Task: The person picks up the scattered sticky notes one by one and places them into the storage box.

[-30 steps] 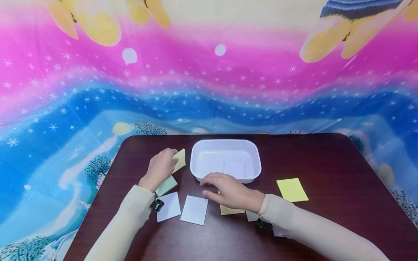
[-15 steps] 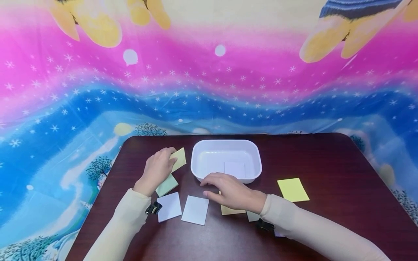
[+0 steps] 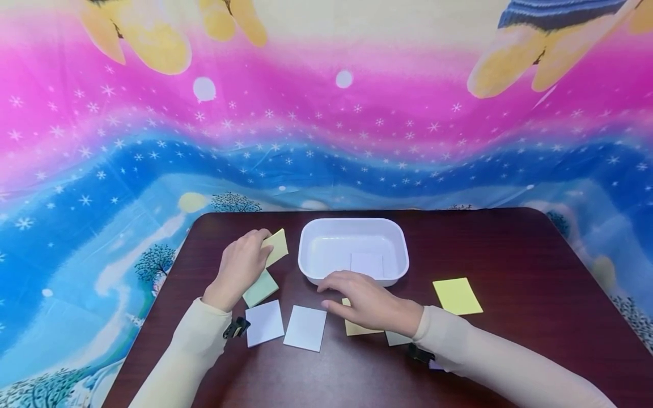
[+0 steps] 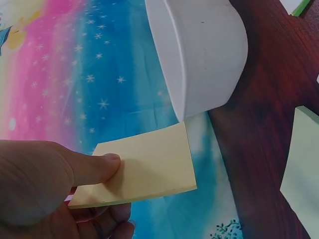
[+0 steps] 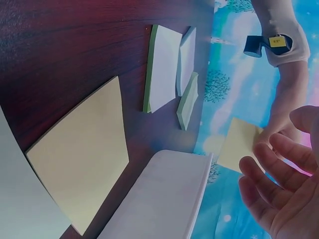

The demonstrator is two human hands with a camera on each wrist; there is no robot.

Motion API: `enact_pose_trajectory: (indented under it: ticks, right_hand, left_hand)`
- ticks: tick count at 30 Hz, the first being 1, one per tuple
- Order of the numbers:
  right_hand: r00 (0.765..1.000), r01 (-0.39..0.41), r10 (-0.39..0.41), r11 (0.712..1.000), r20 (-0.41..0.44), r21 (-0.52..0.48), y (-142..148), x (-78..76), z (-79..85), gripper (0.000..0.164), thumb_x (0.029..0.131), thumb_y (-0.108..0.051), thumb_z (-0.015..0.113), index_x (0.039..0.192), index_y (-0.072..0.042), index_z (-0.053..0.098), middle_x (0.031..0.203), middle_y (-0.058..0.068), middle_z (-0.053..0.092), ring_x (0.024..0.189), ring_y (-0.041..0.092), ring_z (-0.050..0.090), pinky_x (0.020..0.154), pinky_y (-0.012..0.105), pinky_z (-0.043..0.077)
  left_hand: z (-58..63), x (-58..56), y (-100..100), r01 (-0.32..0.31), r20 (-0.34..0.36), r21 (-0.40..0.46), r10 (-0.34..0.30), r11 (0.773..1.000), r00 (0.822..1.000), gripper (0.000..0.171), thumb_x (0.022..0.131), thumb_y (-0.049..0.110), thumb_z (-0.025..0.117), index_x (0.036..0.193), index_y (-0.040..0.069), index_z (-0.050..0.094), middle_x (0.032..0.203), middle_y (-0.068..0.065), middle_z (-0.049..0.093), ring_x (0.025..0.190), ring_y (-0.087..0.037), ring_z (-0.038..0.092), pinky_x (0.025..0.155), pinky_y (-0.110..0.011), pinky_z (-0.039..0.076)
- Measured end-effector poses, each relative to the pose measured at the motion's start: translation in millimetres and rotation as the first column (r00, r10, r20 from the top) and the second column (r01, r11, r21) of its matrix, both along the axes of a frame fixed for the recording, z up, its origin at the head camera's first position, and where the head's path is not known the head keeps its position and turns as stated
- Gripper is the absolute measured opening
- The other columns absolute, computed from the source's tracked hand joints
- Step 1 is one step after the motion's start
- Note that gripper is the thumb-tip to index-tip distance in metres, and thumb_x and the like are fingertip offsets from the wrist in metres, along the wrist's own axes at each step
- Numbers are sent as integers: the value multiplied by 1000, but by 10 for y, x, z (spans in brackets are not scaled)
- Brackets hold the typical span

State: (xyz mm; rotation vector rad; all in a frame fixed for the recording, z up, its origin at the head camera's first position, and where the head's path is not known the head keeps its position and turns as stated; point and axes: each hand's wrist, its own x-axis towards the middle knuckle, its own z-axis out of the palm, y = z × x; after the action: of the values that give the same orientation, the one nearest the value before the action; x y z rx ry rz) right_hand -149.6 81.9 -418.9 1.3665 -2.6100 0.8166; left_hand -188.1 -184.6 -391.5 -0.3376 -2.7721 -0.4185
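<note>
- Left of the white plastic tub point(image 3: 326, 254), above the desk point(image 3: 530, 272): pale yellow sticky-note pad point(image 3: 277, 248), tilted, held up by the left hand point(image 3: 238, 265).
- Hold: left hand pinches the pad near one end, thumb flat on the upper face, fingers curled beneath. Slight bow in the sheets. Head view shows a gap between pad and tub.
- Right hand point(image 3: 364, 300) at the tub's near side, palm turned inward. Fingers loosely bent and spread a little, thumb apart; grips nothing.
- Under the right hand, on the desk: tan sticky-note pad point(image 3: 358, 328), partly hidden. Pale grey-green pad point(image 3: 395, 339) just beside it; cannot tell whether the two touch.
- Farther toward the person, a sliver of purple pad point(image 3: 435, 365), mostly covered by the right sleeve point(image 3: 500, 351) and a black wrist camera point(image 3: 421, 353).
- Below the left hand: light green pad point(image 3: 261, 289), lying flat. Next to it, nearer the person, a lavender-white pad point(image 3: 264, 323); then a white pad point(image 3: 305, 328) near that one's right edge, green along its side in the right wrist view.
- Well apart, on the right: bright yellow pad point(image 3: 457, 296), flat.
- Inside the tub, near side: one whitish square point(image 3: 366, 264), faint against the floor.
- Behind the desk: cloth backdrop point(image 3: 306, 130), pink over blue, printed snowflakes.
</note>
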Motion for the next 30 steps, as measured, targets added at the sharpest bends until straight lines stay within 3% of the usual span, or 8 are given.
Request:
enact_pose_trajectory:
  ticks: [20, 30]
  right_hand:
    - [999, 12, -13, 1000, -31, -23, 104, -12, 26, 32, 94, -38, 51, 113, -15, 64, 109, -9, 63, 103, 3, 55, 90, 27, 44]
    - [999, 29, -29, 999, -24, -28, 174, -70, 23, 33, 94, -37, 52, 113, -13, 64, 107, -5, 65, 101, 5, 56, 87, 29, 46]
  left_hand:
    - [146, 86, 171, 64, -70, 6, -64, 998, 996, 20, 82, 16, 69, 102, 10, 67, 84, -4, 66, 63, -17, 57, 54, -35, 46]
    - [178, 104, 294, 76, -43, 15, -75, 997, 996, 19, 83, 17, 68, 102, 11, 66, 83, -3, 65, 62, -14, 53, 52, -32, 44]
